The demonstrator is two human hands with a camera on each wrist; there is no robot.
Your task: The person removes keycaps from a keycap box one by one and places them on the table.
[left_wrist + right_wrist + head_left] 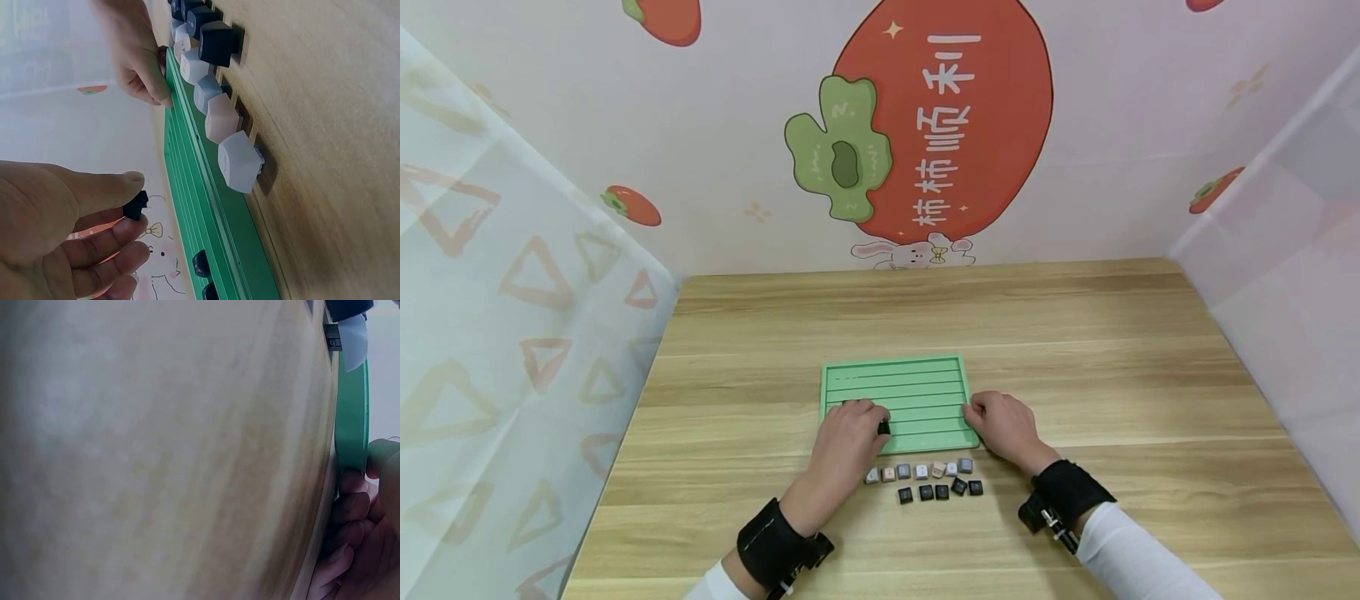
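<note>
Thumb and fingertips of my left hand (847, 437) pinch a black keycap (135, 205) above the left part of a green ridged tray (917, 402). Two dark keycaps (201, 264) sit in the tray in the left wrist view; in the head view my left hand mostly hides that spot. My right hand (1006, 425) grips the tray's right edge, the thumb on the rim and the other fingers curled against its side, as the right wrist view shows. In front of the tray lies a row of white, grey and beige keycaps (922, 472).
Nearer the front is a second row, of several black keycaps (926, 492). The wooden table (1105, 350) extends around the tray. A printed cloth wall (722, 150) stands behind it, with pale cloth on the left and right sides.
</note>
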